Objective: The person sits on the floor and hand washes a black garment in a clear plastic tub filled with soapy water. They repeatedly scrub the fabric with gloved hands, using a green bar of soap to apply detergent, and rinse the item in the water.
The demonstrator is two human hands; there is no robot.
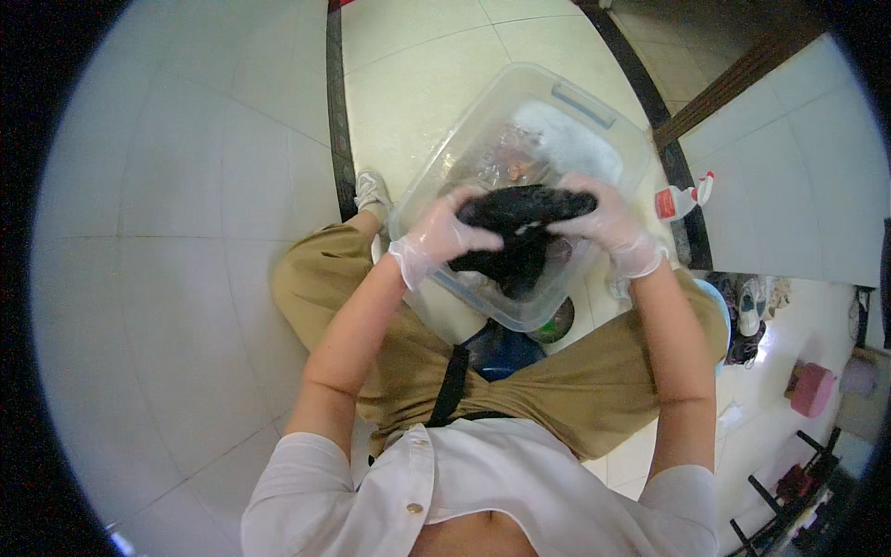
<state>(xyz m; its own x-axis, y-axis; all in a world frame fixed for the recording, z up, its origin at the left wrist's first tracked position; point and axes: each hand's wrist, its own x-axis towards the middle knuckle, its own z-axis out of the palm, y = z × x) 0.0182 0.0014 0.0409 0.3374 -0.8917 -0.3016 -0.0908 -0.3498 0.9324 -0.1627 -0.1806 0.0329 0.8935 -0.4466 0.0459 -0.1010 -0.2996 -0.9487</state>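
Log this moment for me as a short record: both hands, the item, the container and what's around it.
Left hand: gloved, gripping the item's left side
Right hand: gloved, gripping its right side
Item: black soft item, exact kind unclear
Container: clear plastic tub, beneath the hands
Tub contents: white foam toward the far end
Right of tub: white spray bottle with red label
Farther right: shoes, pink object

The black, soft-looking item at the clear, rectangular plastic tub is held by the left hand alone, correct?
Not alone: the head view shows the left hand and the right hand both holding the black, soft-looking item at the clear, rectangular plastic tub.
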